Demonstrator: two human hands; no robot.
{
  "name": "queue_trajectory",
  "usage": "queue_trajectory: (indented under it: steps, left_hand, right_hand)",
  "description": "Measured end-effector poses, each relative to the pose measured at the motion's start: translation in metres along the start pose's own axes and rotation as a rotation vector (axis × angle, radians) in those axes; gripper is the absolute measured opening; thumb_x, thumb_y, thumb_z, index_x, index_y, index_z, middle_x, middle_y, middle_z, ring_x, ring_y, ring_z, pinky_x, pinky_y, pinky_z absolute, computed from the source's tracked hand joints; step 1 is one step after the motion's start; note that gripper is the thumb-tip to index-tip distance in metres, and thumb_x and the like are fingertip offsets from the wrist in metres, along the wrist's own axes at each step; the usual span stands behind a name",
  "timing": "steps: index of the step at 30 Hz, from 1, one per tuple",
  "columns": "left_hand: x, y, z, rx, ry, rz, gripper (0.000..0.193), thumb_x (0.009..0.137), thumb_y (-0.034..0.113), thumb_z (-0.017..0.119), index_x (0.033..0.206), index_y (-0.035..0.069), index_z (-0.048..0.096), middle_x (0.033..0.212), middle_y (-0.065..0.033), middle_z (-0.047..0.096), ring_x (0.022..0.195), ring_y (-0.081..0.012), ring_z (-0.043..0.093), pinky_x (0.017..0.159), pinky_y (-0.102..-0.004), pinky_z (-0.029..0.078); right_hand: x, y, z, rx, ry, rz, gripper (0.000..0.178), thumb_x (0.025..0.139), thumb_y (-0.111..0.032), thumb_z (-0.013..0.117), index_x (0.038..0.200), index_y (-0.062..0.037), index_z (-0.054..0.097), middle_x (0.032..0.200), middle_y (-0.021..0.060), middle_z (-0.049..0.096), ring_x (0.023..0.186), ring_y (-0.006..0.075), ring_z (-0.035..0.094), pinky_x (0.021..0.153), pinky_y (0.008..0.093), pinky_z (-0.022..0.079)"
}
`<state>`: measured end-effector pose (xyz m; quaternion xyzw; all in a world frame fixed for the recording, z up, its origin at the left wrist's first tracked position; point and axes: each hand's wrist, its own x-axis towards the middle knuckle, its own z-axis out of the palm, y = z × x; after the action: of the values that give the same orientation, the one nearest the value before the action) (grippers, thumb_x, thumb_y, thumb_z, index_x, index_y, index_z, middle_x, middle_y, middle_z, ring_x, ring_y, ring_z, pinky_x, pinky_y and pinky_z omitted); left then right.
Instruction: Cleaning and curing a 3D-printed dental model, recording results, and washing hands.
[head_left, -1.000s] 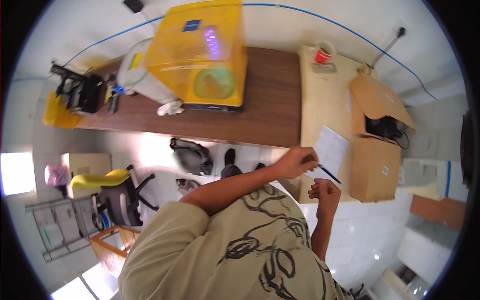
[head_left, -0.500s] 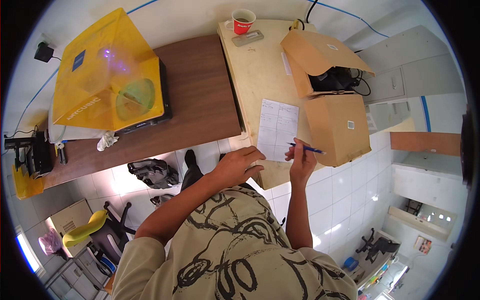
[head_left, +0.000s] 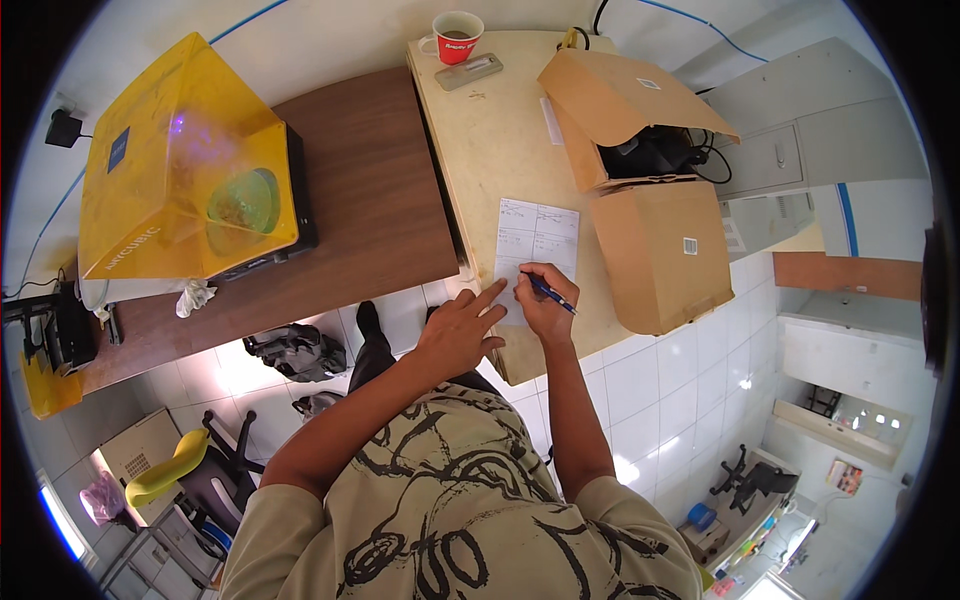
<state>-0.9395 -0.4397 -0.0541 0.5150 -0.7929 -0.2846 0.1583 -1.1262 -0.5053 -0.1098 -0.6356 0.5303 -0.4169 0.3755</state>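
Observation:
A white paper sheet (head_left: 540,225), ruled into boxes with handwriting in the upper ones, lies near the front of the light wooden table (head_left: 470,140). My right hand (head_left: 547,308) grips a blue pen (head_left: 553,294), its tip down at the lower part of the sheet. Just left of it, my left hand (head_left: 462,332) rests with fingers spread, fingertips on the sheet's lower left edge. Both hands cover part of the sheet's bottom.
Right of the sheet stand cardboard boxes (head_left: 660,255), the farther one open with black cables (head_left: 705,160). A red and white mug (head_left: 459,45) and a grey case (head_left: 469,72) are at the back. A yellow-covered machine (head_left: 185,170) occupies the brown table (head_left: 380,190) on the left.
My right hand has moved left and the pen's tip has come down to the sheet. My left hand has shifted onto the sheet's edge. The whole view has shifted slightly.

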Motion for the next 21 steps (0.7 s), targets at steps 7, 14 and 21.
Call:
queue_trajectory:
  steps: [7,14,21]
  left_hand:
    - [0.0021,-0.001,0.0041,-0.024,-0.049,-0.039,0.045,0.082,0.032,0.075,0.12,0.011,0.06,0.156,-0.0056,0.038,0.104,-0.0275,0.056,0.089,-0.0378,0.052]
    - [0.0023,0.0002,0.0018,-0.019,-0.072,-0.051,0.046,0.083,0.032,0.075,0.121,0.012,0.059,0.157,-0.0058,0.037,0.103,-0.028,0.056,0.089,-0.0383,0.052]
    - [0.0026,0.0017,-0.0005,-0.017,-0.086,-0.055,0.045,0.083,0.031,0.075,0.121,0.012,0.059,0.157,-0.0061,0.037,0.101,-0.0285,0.057,0.087,-0.0389,0.053]
  right_hand:
    - [0.0005,-0.0033,0.0032,-0.055,0.018,-0.025,0.009,0.087,0.0,0.069,0.095,0.002,0.069,0.076,0.0046,0.068,0.063,0.0083,0.065,0.057,0.022,0.052]
    - [0.0003,-0.0061,0.0032,-0.037,0.036,0.002,0.01,0.08,0.001,0.072,0.09,-0.0002,0.07,0.08,0.0078,0.069,0.063,0.0098,0.062,0.056,0.0223,0.049]
    - [-0.0009,-0.005,0.0037,-0.045,0.057,-0.028,0.01,0.079,0.002,0.071,0.089,0.0001,0.07,0.079,0.0082,0.069,0.063,0.0103,0.062,0.057,0.0232,0.049]
